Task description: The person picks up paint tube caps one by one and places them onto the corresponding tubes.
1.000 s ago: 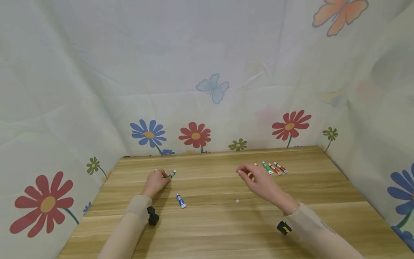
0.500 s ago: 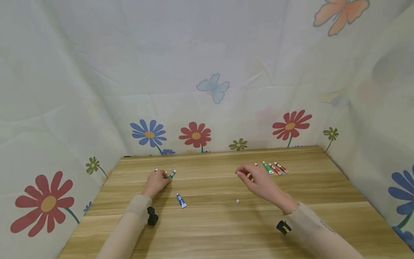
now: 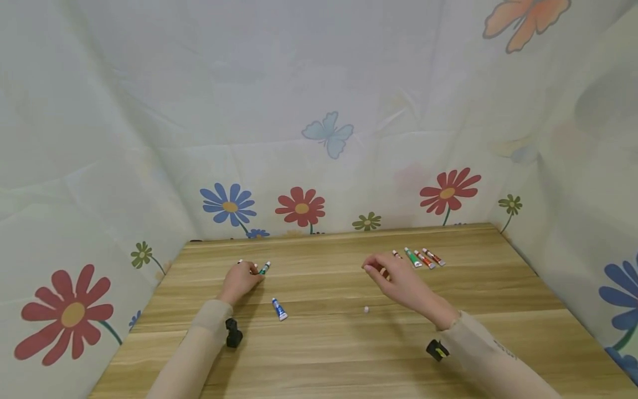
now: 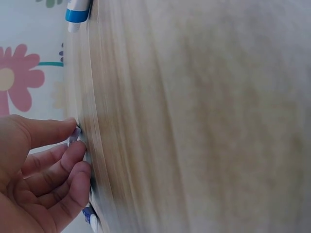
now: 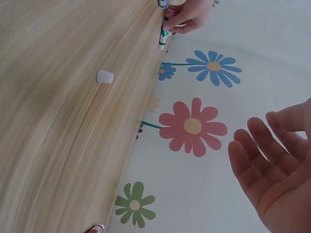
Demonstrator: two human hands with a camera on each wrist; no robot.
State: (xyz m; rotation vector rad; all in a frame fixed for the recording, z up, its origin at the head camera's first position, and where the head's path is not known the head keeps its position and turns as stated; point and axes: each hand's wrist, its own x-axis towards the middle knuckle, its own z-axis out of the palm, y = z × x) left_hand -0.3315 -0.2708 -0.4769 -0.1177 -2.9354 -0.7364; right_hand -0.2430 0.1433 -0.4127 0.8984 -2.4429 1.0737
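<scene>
My left hand (image 3: 241,281) is low over the table at the back left, its thumb and index finger pinching a small pale-purple paint tube (image 4: 74,135), mostly hidden by the fingers. Beside those fingertips lies a green paint tube (image 3: 266,268) with a white cap. A blue paint tube (image 3: 279,309) lies nearer the person. My right hand (image 3: 399,279) hovers over the table on the right, fingers loosely bent and holding nothing. Below it on the table is a small white cap (image 3: 366,310), seen larger in the right wrist view.
To the right lie a green tube (image 3: 412,257), an orange-red tube (image 3: 424,259) and a dark red tube (image 3: 433,256) in a row. Another red tube (image 3: 396,254) is partly behind the right hand. A flowered cloth (image 3: 329,183) hangs along the table's back edge.
The right hand has shifted very slightly left, and more of the red tube behind it shows. The left hand stays at the same spot.
</scene>
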